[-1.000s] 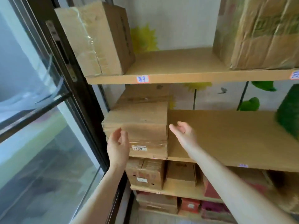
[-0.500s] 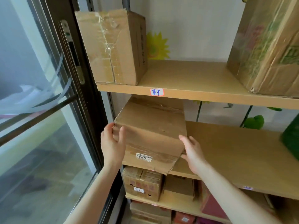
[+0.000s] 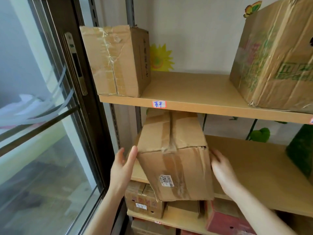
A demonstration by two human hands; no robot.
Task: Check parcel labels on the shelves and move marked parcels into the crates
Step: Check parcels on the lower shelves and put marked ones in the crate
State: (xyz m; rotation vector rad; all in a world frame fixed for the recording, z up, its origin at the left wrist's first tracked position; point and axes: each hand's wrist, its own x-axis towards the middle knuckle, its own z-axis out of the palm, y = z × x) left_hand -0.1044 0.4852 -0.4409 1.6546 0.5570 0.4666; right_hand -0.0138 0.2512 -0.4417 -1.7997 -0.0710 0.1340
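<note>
Left of the long brown taped cardboard parcel (image 3: 176, 158): a dark-framed glass door (image 3: 50, 133), the largest thing here. Around the parcel, tan wooden shelving (image 3: 203, 106), with boards above, under and below. Up and right of the parcel, a big green-printed cardboard box (image 3: 274, 56). Up and left, a dented, taped brown carton (image 3: 115, 61). Beneath the parcel, smaller brown and red boxes (image 3: 144, 199) packed on a lower board.

The parcel itself: at the left end of the middle board, tilted, its near end out past the board's front edge and dipping. Long axis from the back wall toward the wearer, so lying straight between the two hands. Pressed from both sides:
- Left hand (image 3: 122, 170) flat on the left flank, thumb at the front top corner.
- Right hand (image 3: 221, 168) flat on the right flank (fingertips partly hidden behind the edge).

Fingers straight on both, nothing hooked underneath. Neither hand clearly nearer.

Smallest: a white sticker reading 0947 (image 3: 166, 180) on the parcel's near face, turned sideways. Also a red-bordered handwritten tag (image 3: 159, 104) on the board edge just above the parcel.

Likely step: sliding the parcel out along that axis for a label check. No crate in view.
</note>
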